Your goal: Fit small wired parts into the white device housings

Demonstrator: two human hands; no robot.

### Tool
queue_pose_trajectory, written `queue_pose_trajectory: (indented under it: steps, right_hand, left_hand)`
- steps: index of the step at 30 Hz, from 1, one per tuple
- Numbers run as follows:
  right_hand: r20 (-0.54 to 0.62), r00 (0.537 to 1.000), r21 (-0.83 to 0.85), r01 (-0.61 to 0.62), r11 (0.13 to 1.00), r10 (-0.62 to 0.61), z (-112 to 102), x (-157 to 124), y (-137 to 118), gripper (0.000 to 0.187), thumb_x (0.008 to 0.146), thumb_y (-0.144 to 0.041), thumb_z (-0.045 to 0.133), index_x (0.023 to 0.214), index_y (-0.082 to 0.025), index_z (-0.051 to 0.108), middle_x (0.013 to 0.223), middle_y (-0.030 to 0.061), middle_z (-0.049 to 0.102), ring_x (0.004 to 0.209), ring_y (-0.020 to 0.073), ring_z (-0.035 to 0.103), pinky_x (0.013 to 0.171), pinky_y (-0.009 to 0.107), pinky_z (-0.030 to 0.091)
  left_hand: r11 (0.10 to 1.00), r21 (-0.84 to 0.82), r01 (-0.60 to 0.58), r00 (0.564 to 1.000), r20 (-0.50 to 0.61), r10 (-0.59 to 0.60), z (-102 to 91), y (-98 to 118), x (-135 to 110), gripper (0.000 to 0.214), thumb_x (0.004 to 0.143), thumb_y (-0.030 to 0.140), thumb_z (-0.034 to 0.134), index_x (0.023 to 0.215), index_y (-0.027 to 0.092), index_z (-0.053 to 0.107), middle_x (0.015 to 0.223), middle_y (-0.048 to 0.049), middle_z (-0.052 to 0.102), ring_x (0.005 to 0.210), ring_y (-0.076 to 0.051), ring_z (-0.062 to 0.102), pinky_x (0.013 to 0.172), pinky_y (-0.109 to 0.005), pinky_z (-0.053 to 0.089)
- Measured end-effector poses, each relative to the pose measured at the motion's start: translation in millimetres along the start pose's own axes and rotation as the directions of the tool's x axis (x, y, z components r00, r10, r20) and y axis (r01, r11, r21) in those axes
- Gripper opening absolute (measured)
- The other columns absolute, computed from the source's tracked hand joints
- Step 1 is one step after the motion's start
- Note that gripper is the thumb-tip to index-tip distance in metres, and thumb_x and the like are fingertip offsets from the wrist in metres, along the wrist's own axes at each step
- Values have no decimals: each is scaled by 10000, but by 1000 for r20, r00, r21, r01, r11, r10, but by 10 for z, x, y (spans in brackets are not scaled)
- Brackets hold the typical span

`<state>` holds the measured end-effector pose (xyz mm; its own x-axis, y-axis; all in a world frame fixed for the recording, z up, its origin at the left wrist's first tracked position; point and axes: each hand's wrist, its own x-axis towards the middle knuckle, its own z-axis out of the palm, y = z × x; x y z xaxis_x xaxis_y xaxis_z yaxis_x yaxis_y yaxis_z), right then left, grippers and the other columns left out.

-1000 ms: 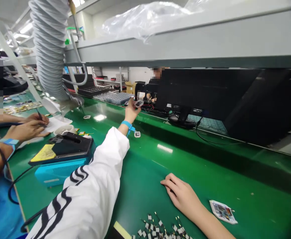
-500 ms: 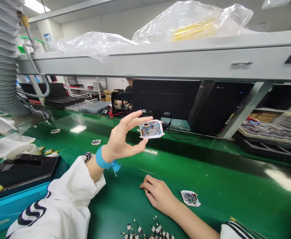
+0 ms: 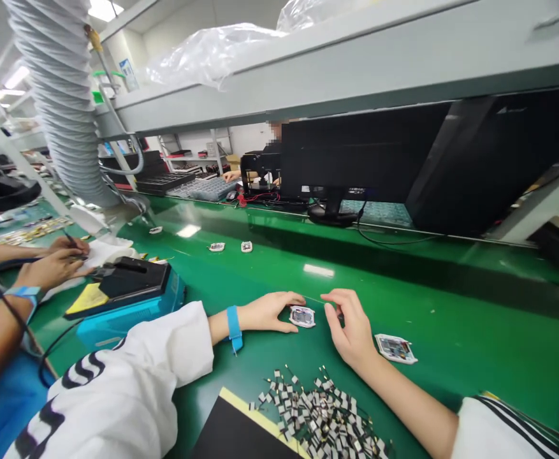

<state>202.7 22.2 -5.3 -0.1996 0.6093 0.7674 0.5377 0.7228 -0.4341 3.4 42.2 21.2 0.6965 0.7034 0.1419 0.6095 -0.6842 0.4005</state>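
Green tabletop (image 3: 451, 338) stretched ahead; my left hand (image 3: 269, 312) lay flat and open just beside a small circuit board (image 3: 302, 316), while my right hand (image 3: 348, 322) curled close by, whether gripping anything I couldn't tell.

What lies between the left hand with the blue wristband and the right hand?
In the head view, a small white-framed circuit board lies on the green mat between the left hand and right hand.
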Motion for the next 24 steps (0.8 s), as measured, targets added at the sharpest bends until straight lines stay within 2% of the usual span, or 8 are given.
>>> queue_pose_trajectory:
  steps: [3,6,9,14,17,19,21,24]
  right_hand:
    - [79,996,-33,41,999,-38,14,-2,0,161,878,-187,365,947,-154,507,897,74,509,815,154,515,654,267,442]
    - [210,976,-100,84,991,-61,34,7,-6,183,859,-248,430,981,-153,529,938,82,543,863,187,509,715,310,442]
    - [371,925,-164,157,974,-87,74,13,-22,333,772,-362,578,1052,-183,550,976,61,568,856,203,503,733,331,443]
    - [482,874,-257,207,944,-60,116,39,-8,315,773,-370,589,1042,-208,584,928,17,595,806,166,506,717,284,447]
    - [483,874,-294,213,932,-47,49,16,14,329,758,-383,605,1018,-181,592,880,24,595,799,166,503,714,276,450]
    - [472,881,-321,207,924,-34,-37,-34,33,334,753,-375,615,1008,-161,589,866,39,589,797,176,500,712,289,452]
    - [455,890,-352,191,916,-11,-146,-102,53,326,758,-349,614,1008,-142,581,883,58,583,802,187,496,712,307,453]
    - [445,895,-390,164,906,30,-323,-203,56,277,789,-300,564,1008,-131,569,905,76,571,807,199,486,721,325,446]
  left_hand:
    - [983,49,176,967,-193,-164,-155,-295,118,490,733,341,629,1164,209,439,1234,-45,466,1148,-178,434,1019,-315,341]
    - [899,48,435,826,-418,-377,-414,-752,253,345,855,292,469,1166,148,435,1238,-96,422,1140,-220,417,990,-462,328]
    - [821,11,570,726,-475,-497,-561,-1182,307,332,850,318,480,1132,144,462,1178,-93,452,1064,-209,464,911,-433,410]
    - [828,-8,561,745,-431,-509,-616,-1587,254,316,843,332,493,1071,113,497,1076,-70,509,972,-198,515,833,-383,464]
    - [841,-9,542,746,-455,-486,-613,-1578,231,313,845,334,490,1066,114,495,1038,-67,523,930,-180,530,805,-364,476]
    - [853,-7,522,751,-471,-463,-551,-1430,239,322,847,345,485,1072,115,489,1003,-63,533,890,-168,541,784,-352,482]
    - [876,1,482,774,-470,-425,-413,-1173,251,345,843,346,489,1105,123,464,985,-67,539,863,-155,547,779,-347,481]
    - [930,26,367,858,-395,-328,-116,-650,214,484,766,361,576,1165,134,420,951,-63,555,875,-167,545,824,-332,463]
